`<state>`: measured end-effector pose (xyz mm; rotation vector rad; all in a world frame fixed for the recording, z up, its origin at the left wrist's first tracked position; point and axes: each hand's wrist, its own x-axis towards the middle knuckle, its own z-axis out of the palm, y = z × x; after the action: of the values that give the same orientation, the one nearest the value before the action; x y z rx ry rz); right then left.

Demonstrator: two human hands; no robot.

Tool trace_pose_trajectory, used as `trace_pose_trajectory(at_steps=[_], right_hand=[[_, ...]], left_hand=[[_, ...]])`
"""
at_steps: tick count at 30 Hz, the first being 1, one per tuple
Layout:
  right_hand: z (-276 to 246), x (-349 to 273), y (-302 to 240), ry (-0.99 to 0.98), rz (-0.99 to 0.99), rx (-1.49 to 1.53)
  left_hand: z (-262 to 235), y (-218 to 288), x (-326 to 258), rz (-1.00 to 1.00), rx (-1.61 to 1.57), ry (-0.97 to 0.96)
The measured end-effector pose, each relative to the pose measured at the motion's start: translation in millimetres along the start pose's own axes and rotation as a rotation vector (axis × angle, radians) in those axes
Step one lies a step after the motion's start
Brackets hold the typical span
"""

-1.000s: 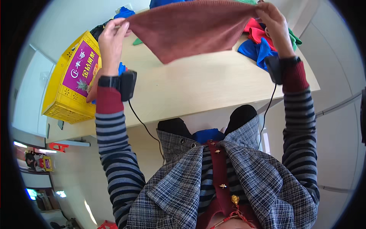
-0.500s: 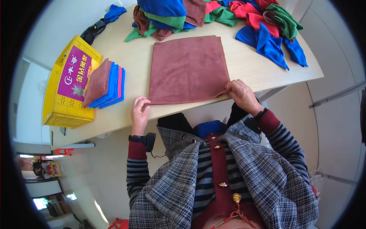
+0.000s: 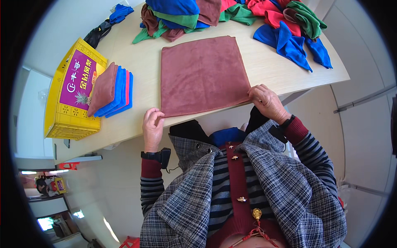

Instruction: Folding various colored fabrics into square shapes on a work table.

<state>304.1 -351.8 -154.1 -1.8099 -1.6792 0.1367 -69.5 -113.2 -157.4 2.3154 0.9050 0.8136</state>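
Note:
A brown cloth (image 3: 202, 76) lies spread flat as a square on the pale table, its near edge close to the table's front edge. At its near left corner my left hand (image 3: 153, 127) pinches the cloth between thumb and fingertips. My right hand (image 3: 266, 102) has its fingers closed on the near right corner. Left of the cloth stands a stack of folded cloths (image 3: 111, 91), brown on top with blue and red ones under it, leaning by a yellow box.
The yellow box (image 3: 72, 126) with a purple panel stands at the table's left. A heap of loose blue, green, red and brown cloths (image 3: 173, 10) covers the far side. Blue cloths (image 3: 285, 45) lie far right. Bare tabletop (image 3: 142, 74) shows beside the brown cloth.
The near right corner now lies flatter and the cloth's near edge is straighter. Both hands still hold the corners; the whole view has shifted slightly.

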Motion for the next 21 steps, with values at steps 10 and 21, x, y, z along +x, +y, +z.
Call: trace_pose_trajectory(at_steps=[10,21], right_hand=[[-19.4,3.0,-19.7,-0.178,-0.051,-0.036],[0.5,84.2,-22.7,-0.149,0.006,-0.046]], left_hand=[[-16.3,14.6,-4.5,0.055,0.095,-0.079],[-26.6,2.6,43.3,0.056,0.025,-0.231]])
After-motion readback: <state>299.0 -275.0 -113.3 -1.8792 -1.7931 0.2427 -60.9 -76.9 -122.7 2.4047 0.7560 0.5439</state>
